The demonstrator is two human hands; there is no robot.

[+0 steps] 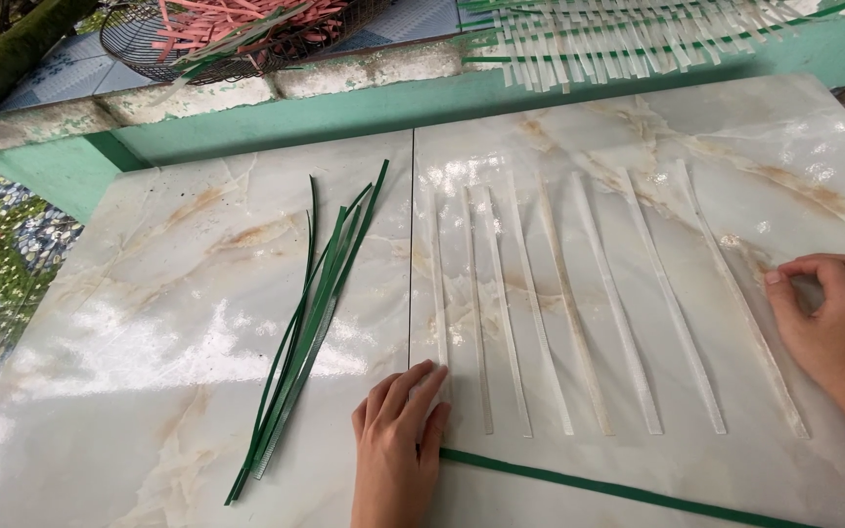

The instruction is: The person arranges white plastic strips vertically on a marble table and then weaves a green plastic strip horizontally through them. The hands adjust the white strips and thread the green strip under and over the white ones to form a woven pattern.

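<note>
- Our left hand (398,440) lies flat, palm down and fingers together, on the near end of the leftmost pale strip (437,284); it presses rather than grasps, nothing clenched in it.
- Our right hand (833,318) rests at the right edge of the marble tile surface (149,323), fingers curled inward with the tips on the surface just beside the rightmost pale strip (735,293); we cannot tell whether it pinches that strip.
- The row of pale translucent strips (579,303) lies side by side between our hands, running away from us and slightly fanned.
- A single green strip (618,489) lies across the near ends of the row, from beside our left hand toward the right.
- A bundle of green strips (310,323) lies to the left, well apart from the row.
- At the far edge, a wire basket (149,54) holds pink strips (237,24), and a woven mat of pale and green strips (618,39) lies to its right.
</note>
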